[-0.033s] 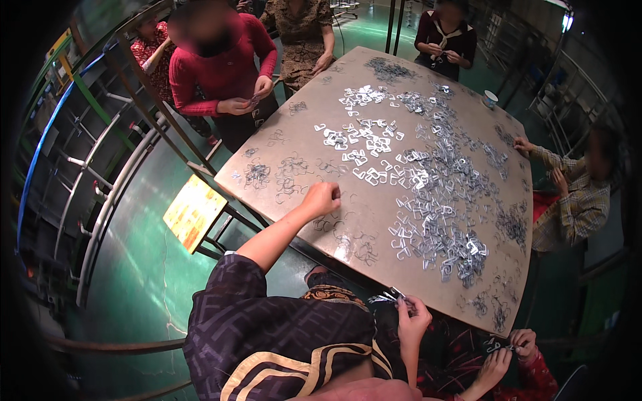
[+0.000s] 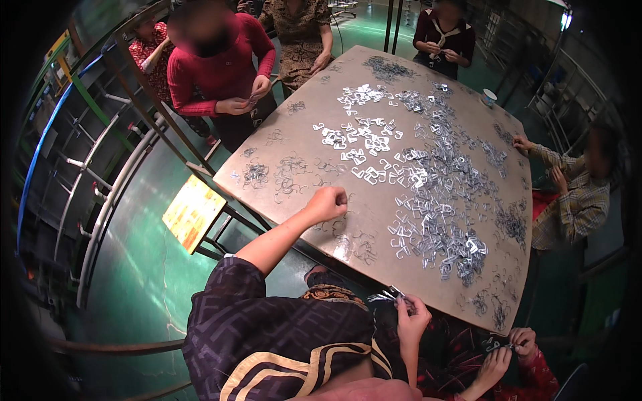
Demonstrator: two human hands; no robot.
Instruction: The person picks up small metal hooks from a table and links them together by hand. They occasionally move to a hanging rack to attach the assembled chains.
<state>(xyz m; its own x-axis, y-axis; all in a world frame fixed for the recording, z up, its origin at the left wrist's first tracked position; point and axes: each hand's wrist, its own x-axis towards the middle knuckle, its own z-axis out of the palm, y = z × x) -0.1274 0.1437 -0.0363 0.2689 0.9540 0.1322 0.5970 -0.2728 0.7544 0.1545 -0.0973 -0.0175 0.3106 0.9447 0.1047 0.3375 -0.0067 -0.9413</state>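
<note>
My left hand [image 2: 326, 204] reaches over the near left part of the table, fingers curled and pressed together. Anything pinched in them is hidden. Thin dark wire pieces [image 2: 364, 248] lie scattered close by on the tabletop. Down at the near table edge, my right hand [image 2: 413, 314] is closed on several shiny metal clips [image 2: 386, 295], which stick out to the left of its fingertips. A wide heap of silvery hook-shaped clips [image 2: 428, 230] spreads over the middle and right of the table, with whiter, brighter ones [image 2: 374, 144] toward its left.
The big brown table [image 2: 277, 207] has people around it. A co-worker's hands [image 2: 498, 367] handle clips at my right; a person in red [image 2: 221, 67] works at the far left. A wooden stool [image 2: 194, 212] stands left, a small cup [image 2: 489, 98] at the far right edge.
My left hand has shifted slightly to the right and its fingers have turned a little. My right hand stays in place with the clips.
</note>
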